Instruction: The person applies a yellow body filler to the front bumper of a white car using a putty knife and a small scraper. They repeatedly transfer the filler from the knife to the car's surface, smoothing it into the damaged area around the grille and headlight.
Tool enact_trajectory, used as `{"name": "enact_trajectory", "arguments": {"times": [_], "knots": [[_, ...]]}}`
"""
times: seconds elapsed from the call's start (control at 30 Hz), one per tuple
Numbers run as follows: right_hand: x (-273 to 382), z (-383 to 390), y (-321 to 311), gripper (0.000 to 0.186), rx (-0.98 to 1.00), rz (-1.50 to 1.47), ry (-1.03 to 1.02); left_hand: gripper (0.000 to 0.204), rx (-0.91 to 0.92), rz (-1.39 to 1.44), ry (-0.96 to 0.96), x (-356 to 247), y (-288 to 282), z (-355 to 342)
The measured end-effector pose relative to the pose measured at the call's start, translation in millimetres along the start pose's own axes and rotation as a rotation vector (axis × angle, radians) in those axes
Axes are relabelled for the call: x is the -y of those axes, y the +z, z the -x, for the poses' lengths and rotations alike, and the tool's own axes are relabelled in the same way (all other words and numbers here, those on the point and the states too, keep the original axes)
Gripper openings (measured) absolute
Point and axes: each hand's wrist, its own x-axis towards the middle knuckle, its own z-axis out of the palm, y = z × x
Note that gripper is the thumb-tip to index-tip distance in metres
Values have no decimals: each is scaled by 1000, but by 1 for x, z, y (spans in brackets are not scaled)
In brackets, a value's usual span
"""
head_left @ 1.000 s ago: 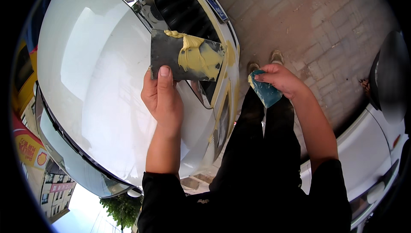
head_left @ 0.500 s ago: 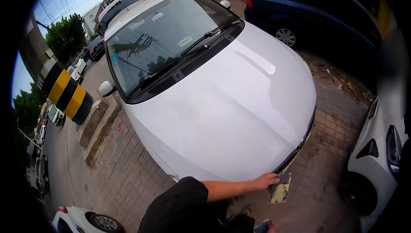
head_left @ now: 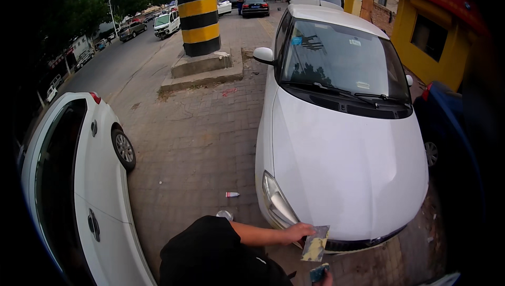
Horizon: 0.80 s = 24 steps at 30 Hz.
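My left hand [head_left: 299, 232] grips a flat grey board [head_left: 316, 245] smeared with pale yellow putty. It is held in front of the near bumper of a white car [head_left: 347, 165], close to the headlight [head_left: 279, 200]. Just below the board, at the lower edge, my right hand [head_left: 327, 278] is closed on a small dark blue-green putty spreader [head_left: 319, 272] with some yellow on its edge. Most of the right hand and its arm lie outside the picture. A black sleeve [head_left: 205, 252] covers my left upper arm.
A red-and-white tube [head_left: 232, 194] lies on the paving, near a round pale can [head_left: 224, 215] partly behind my sleeve. Another white car [head_left: 100, 181] stands at left, a blue car [head_left: 447, 128] at right. A striped pillar [head_left: 199, 18] rises from a concrete base. Far off stands a person [head_left: 240, 3].
My view has turned left, so the white car sits further right and the left-hand car shows more. Both hands keep hold of the board and spreader, and the spreader shows more fully.
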Motion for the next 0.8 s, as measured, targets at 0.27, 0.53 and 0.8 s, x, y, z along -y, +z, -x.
{"name": "enact_trajectory", "arguments": {"times": [0.27,0.53,0.8], "knots": [[2,8,56,30,247,-32,112,29,-172,171,104,5,9,79],[-1,4,96,37,381,20,141,32,-176,182,159,1,8,107],[0,14,92,42,408,-32,92,30,-114,157,139,-11,24,105]]}}
